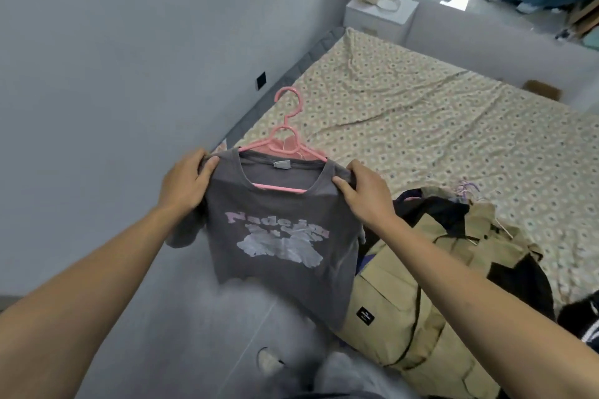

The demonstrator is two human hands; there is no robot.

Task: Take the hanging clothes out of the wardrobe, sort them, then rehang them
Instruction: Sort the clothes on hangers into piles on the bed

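Head view: person is standing at the near edge of a bed, holding a garment up in the air with both arms stretched forward.
Task item: dark grey short-sleeved T-shirt with pink lettering and a pale print (282,230), threaded on a pink plastic hanger (285,142).
Location: shirt is hanging in mid-air between the two hands, in front of the grey wall (129,42) and just left of the heap of clothes; it is not touching the bed.
Left grip: left hand (186,180) is pinching the shirt's left shoulder seam, thumb on the front, fingers curled behind.
Right grip: right hand (363,193) is pinching the right shoulder the same way, thumb over the neckline edge.
Why held so: judged, gripping both shoulders is spreading the shirt flat and seating it square on the hanger arms before rehanging.
Orientation: printed front is facing the camera; collar up, hem down.
Long axis: collar-to-hem line is running roughly vertical, tilted slightly right at the hem; hanger hook is pointing up and away from the person.
Nearby: khaki jacket with black trim (418,295) is lying on the heap at the bed's near corner, on the floral-patterned bedsheet (437,113); a lilac hanger (466,188) is poking out behind it.
Stage: judged, rehanging phase, one shirt in hand, heap not yet done.
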